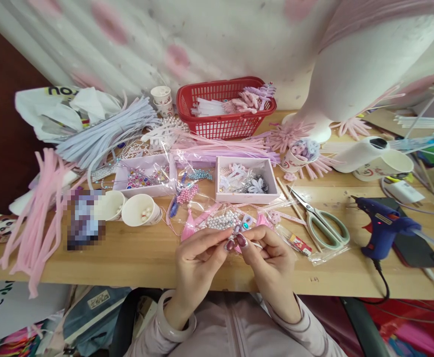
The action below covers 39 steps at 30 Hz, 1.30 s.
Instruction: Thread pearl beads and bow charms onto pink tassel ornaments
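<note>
My left hand (198, 260) and my right hand (271, 258) meet over the front of the wooden table (146, 258). Both pinch a small lilac and blue ornament (239, 229) between fingertips and thumbs. A thin white strand runs from it along my right fingers. Just behind the hands lie clear bags of pearl beads (222, 220) and a pink tassel (190, 225). A pale bangle sits on my left wrist.
Scissors (323, 220) and a blue glue gun (382, 230) lie to the right. Two white trays (244, 196) of trinkets, a red basket (226, 106), paper cups (140, 210), pink pipe cleaners (38, 218) and a white mannequin head (365, 74) crowd the table.
</note>
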Tool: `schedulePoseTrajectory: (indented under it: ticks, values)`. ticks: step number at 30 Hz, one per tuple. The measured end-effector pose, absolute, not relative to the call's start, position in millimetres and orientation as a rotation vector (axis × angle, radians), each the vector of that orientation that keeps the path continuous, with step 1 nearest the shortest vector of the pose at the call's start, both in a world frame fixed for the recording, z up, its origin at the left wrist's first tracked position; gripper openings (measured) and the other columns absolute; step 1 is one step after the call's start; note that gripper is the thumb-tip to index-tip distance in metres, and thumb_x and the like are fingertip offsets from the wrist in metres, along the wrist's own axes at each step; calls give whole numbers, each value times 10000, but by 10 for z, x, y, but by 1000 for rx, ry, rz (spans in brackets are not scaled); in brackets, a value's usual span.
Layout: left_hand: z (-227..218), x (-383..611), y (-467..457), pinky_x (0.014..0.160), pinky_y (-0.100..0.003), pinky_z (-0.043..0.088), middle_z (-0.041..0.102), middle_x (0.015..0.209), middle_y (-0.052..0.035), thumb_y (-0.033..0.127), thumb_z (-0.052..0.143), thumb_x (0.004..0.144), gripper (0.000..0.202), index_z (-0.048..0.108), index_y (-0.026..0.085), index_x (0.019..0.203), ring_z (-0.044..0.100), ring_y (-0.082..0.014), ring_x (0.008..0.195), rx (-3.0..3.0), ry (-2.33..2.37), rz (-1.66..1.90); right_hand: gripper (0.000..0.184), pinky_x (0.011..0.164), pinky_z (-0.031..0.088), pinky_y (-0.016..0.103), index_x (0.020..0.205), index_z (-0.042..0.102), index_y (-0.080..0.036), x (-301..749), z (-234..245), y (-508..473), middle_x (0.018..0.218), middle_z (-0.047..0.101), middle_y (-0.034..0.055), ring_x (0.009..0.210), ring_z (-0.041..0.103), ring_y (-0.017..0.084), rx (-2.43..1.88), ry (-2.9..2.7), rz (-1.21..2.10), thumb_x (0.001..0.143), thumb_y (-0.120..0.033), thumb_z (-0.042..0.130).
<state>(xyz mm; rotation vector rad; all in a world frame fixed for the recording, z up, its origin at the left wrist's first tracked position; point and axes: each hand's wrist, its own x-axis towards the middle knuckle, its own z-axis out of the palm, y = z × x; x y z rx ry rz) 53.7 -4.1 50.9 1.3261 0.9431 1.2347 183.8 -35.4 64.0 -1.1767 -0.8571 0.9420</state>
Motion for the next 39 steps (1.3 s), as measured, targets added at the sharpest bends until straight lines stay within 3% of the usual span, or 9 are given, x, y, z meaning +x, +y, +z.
schedulePoseTrajectory:
  ticks: [5,17,24,29,33,35,37,39]
  values:
    - [468,557,-51,715,-210,636,798,951,-23,175,718,884,228,823,330,1014,752,-155,820,1183,902,1204,101,482,534,180,781,722,-209,1841,606,-363,612,712,3,496,633,118,-1190,-870,928,866,-256,748]
    - [482,586,-42,709,-156,633,772,912,-11,202,756,861,159,835,299,959,755,-122,800,948,800,1175,96,459,502,124,798,718,-224,1851,613,-378,619,732,-16,506,681,104,-1209,-954,862,862,-152,717]
    - [497,599,-22,685,-126,614,762,834,0,269,809,816,103,842,284,912,748,-102,753,782,787,1089,50,556,553,148,880,716,-248,1866,559,-382,701,739,-15,561,685,99,-1119,-930,987,918,-219,701]
    - [509,611,12,664,-157,626,769,796,-22,303,848,766,122,845,262,880,746,-121,719,733,810,1068,53,574,534,192,967,688,-260,1913,540,-416,658,624,-41,535,570,98,-1128,-1030,1009,953,-307,667]
    - [494,625,55,602,-131,608,785,740,-42,337,923,641,214,845,240,815,734,-115,640,635,892,1055,213,763,561,305,1176,625,-275,2041,495,-471,879,671,19,785,656,173,-1197,-1231,976,997,-380,578]
    - [470,623,78,587,-127,605,792,726,-49,352,952,575,265,843,232,785,738,-122,629,565,938,1019,215,815,553,335,1130,645,-255,2209,477,-463,966,690,52,897,672,206,-1333,-1366,814,1005,-394,538]
    - [444,611,101,579,-128,605,796,714,-50,357,975,505,313,840,230,756,746,-133,626,497,982,980,227,789,546,329,919,666,-237,2471,481,-418,890,689,46,867,670,209,-1535,-1403,526,996,-400,527]
    - [425,593,123,573,-125,604,798,701,-48,354,992,438,352,836,229,729,749,-139,612,440,1036,954,259,808,524,353,830,655,-221,2800,517,-343,896,681,68,891,653,231,-1698,-1300,323,969,-416,557]
